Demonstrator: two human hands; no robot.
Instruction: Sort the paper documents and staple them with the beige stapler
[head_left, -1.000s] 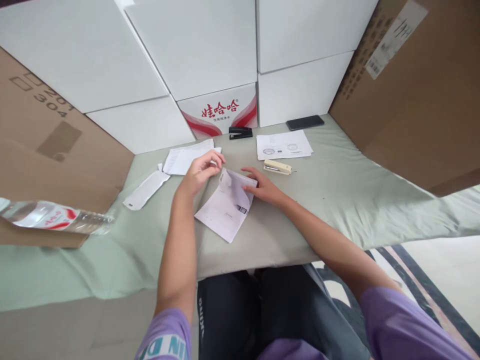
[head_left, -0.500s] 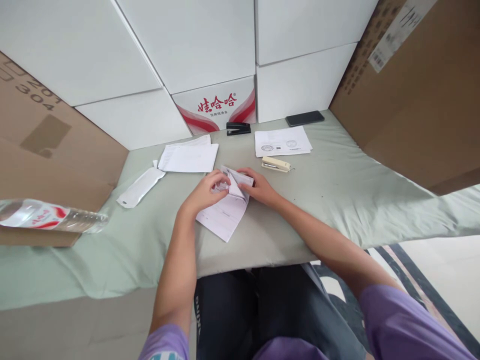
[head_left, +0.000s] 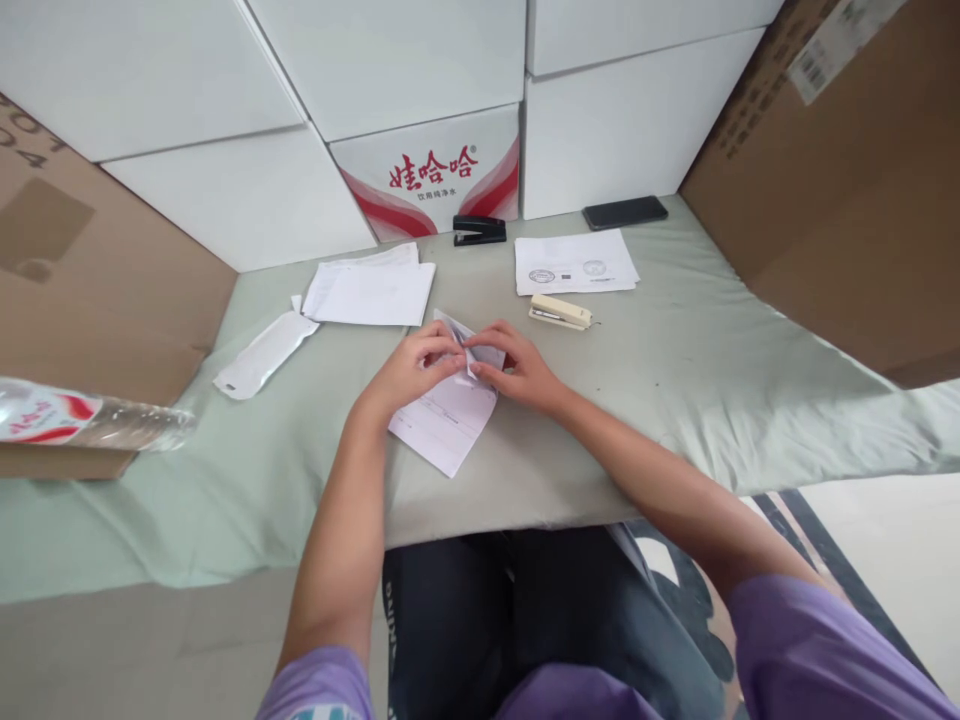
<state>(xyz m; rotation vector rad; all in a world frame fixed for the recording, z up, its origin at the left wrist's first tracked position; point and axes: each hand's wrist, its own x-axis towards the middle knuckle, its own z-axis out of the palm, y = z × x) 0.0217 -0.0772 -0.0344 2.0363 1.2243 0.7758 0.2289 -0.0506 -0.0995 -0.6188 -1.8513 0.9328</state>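
A: Where is the paper (head_left: 448, 432)?

B: Right in front of you, on the green cloth (head_left: 622, 470), its lower corner pointing towards your lap. Its upper part is bent up between your fingers.

A: And the grip?

B: Your left hand (head_left: 421, 368) has thumb and fingers closed on the raised fold. Your right hand (head_left: 523, 372) pinches the same fold from the other side, so the fingertips of both hands nearly meet. How firm the pinch is, you can't tell from here.

A: What lies nearest?

B: Beyond your right hand, a cream stapler (head_left: 560, 312) lies on its own, just in front of a stack of stamped sheets (head_left: 576, 262). Past your left hand are some overlapping white sheets (head_left: 369, 297), with a long white packet (head_left: 266, 355) at their near left corner.

A: Farther out?

B: A black stapler (head_left: 479, 231) stands by the box with red lettering (head_left: 435, 180), and a dark phone (head_left: 625, 212) lies behind the stamped sheets, to the right. Brown cardboard flanks you: a left carton (head_left: 97, 320) and a right carton (head_left: 832, 230). At your far left, a clear bottle (head_left: 127, 424) shows sideways in front of the left carton.
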